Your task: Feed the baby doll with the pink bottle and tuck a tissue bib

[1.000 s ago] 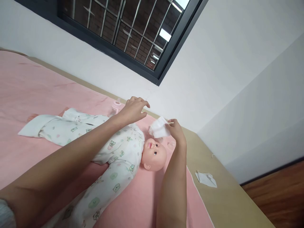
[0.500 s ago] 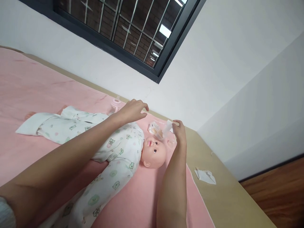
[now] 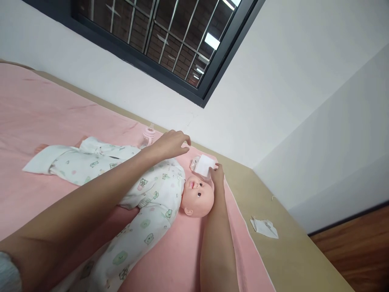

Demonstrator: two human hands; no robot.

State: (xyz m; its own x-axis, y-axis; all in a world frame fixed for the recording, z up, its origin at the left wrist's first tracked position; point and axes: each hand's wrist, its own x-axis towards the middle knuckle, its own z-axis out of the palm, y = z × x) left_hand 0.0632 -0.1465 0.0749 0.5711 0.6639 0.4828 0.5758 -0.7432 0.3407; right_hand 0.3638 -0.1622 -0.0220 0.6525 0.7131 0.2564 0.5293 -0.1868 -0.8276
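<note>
A baby doll (image 3: 198,198) in a white printed outfit lies on its back on a pink mat (image 3: 179,247), head to the right. Beyond its face, my right hand (image 3: 217,177) pinches the edge of a flat white square tissue (image 3: 204,165). The tissue covers most of a small clear packet (image 3: 193,163). My left hand (image 3: 173,144) hovers over the doll's far shoulder with fingers curved and apart, holding nothing. Close behind that wrist stands a pink baby bottle (image 3: 148,134), partly hidden by the arm.
A crumpled white tissue (image 3: 265,228) lies on the tan surface (image 3: 261,194) right of the mat. Behind the mat rises a white wall (image 3: 237,121) with a dark-framed barred window (image 3: 170,44). Brown wood (image 3: 358,247) shows at lower right.
My right hand has moved left and slightly down, bringing the tissue over the packet, where it now faces me flat. My left hand stays almost where it was.
</note>
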